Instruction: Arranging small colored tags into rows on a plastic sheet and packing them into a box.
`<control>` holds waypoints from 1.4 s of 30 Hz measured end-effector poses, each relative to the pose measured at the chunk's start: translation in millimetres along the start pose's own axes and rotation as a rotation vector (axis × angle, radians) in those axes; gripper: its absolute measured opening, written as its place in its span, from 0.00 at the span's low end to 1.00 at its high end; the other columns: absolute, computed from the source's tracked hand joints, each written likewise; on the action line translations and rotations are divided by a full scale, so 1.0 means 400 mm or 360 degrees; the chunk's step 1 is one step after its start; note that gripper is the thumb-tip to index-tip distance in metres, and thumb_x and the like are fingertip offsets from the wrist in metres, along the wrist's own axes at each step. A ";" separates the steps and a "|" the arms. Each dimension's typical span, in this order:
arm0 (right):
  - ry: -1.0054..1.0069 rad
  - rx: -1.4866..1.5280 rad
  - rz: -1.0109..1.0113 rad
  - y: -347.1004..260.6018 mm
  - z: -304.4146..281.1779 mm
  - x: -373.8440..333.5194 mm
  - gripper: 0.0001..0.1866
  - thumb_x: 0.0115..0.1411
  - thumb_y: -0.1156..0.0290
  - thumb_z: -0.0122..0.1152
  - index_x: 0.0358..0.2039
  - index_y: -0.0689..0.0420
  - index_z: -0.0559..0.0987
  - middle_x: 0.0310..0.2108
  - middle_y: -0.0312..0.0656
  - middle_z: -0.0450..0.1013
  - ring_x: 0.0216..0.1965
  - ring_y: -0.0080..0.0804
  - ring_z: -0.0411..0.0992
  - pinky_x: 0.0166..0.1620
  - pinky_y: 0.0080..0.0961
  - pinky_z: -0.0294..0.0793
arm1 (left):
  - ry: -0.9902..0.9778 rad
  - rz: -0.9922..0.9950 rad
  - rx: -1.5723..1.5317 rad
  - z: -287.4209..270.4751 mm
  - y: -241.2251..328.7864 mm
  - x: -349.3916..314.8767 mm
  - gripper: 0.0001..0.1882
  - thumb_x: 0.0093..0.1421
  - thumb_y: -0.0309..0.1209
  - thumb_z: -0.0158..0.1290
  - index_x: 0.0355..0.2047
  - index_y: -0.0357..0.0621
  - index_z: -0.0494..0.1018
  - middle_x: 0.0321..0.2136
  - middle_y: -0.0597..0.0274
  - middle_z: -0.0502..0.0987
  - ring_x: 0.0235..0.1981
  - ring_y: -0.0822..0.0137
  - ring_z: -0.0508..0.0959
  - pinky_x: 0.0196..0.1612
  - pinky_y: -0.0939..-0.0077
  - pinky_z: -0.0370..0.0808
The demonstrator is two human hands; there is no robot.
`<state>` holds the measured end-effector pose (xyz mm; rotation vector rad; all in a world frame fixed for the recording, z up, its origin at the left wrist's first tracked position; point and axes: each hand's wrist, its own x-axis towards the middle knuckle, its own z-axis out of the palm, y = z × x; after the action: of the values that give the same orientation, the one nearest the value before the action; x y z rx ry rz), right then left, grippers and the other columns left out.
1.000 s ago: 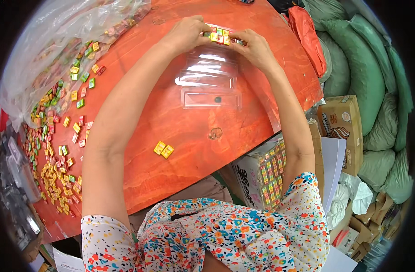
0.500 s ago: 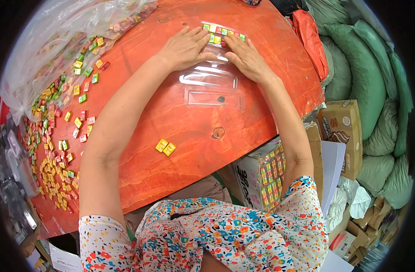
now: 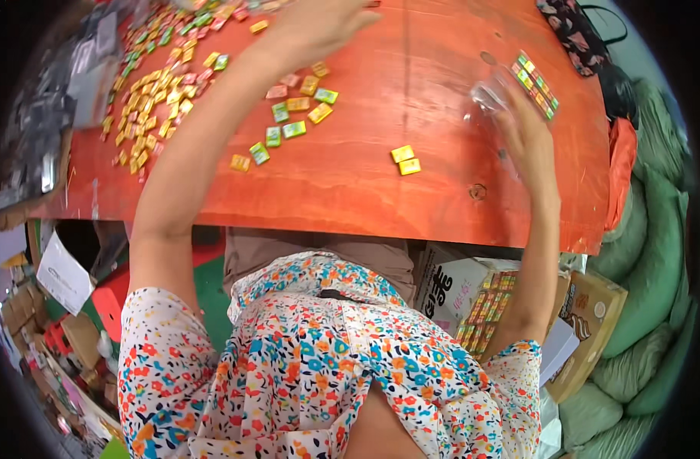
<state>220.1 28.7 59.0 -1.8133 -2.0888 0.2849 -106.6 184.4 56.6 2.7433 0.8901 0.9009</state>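
My left hand [image 3: 319, 30] is at the top edge, over the table beyond a loose group of small coloured boxes [image 3: 295, 128]. It is blurred and partly cut off; its visible fingers look stretched and hold nothing I can see. On the right, my right hand [image 3: 527, 130] appears closed on a clear plastic tray [image 3: 487, 96], which glares beside its thumb. The grip is blurred by motion. Just right of its fingers lies a filled tray [image 3: 536, 84] of tiny red, green and yellow boxes. Two yellow boxes [image 3: 406, 161] lie between my arms.
A large spread of small boxes [image 3: 155, 107] covers the left of the red table [image 3: 327, 203]. Grey and clear plastic trays [image 3: 40, 115] pile up at far left. A carton of packed strips [image 3: 480, 302] stands below the right edge, near green sacks [image 3: 644, 252].
My hands have left the filled tray, where they were side by side. The left has moved leftward toward the loose boxes; the right has drawn back to the clear plastic. The view has turned.
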 end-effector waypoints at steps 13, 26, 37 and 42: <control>-0.0125 0.0245 -0.0674 -0.360 0.245 -0.093 0.24 0.62 0.74 0.56 0.59 0.57 0.69 0.60 0.50 0.65 0.63 0.48 0.62 0.65 0.40 0.61 | -0.0435 -0.0592 0.0582 -0.089 0.193 -0.457 0.45 0.61 0.57 0.47 0.66 0.35 0.53 0.67 0.45 0.52 0.69 0.50 0.51 0.69 0.51 0.46; 0.0023 -0.0152 -0.0735 -0.555 0.302 0.299 0.15 0.58 0.65 0.58 0.45 0.54 0.79 0.36 0.45 0.77 0.41 0.45 0.76 0.42 0.41 0.75 | 0.0062 -0.0792 0.0532 -0.092 0.166 -0.446 0.26 0.60 0.42 0.54 0.54 0.38 0.67 0.54 0.50 0.69 0.58 0.51 0.66 0.61 0.52 0.59; -0.0081 0.0233 -0.0483 -0.440 0.218 0.188 0.15 0.56 0.64 0.62 0.43 0.54 0.80 0.33 0.43 0.78 0.33 0.38 0.77 0.38 0.32 0.76 | 0.0039 -0.0762 0.0518 -0.072 0.070 -0.327 0.12 0.54 0.38 0.59 0.25 0.40 0.78 0.30 0.53 0.77 0.35 0.53 0.79 0.38 0.59 0.77; -0.0144 0.0248 -0.0284 -0.351 0.205 0.026 0.14 0.56 0.66 0.63 0.41 0.57 0.80 0.33 0.42 0.77 0.30 0.33 0.76 0.35 0.28 0.75 | 0.0129 -0.0621 0.0182 -0.093 0.144 -0.359 0.07 0.54 0.30 0.55 0.30 0.39 0.75 0.31 0.54 0.73 0.37 0.52 0.77 0.39 0.59 0.76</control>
<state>58.5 23.6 38.7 -1.5407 -2.2053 0.4750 -192.7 53.0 30.9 2.4964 1.4670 0.9105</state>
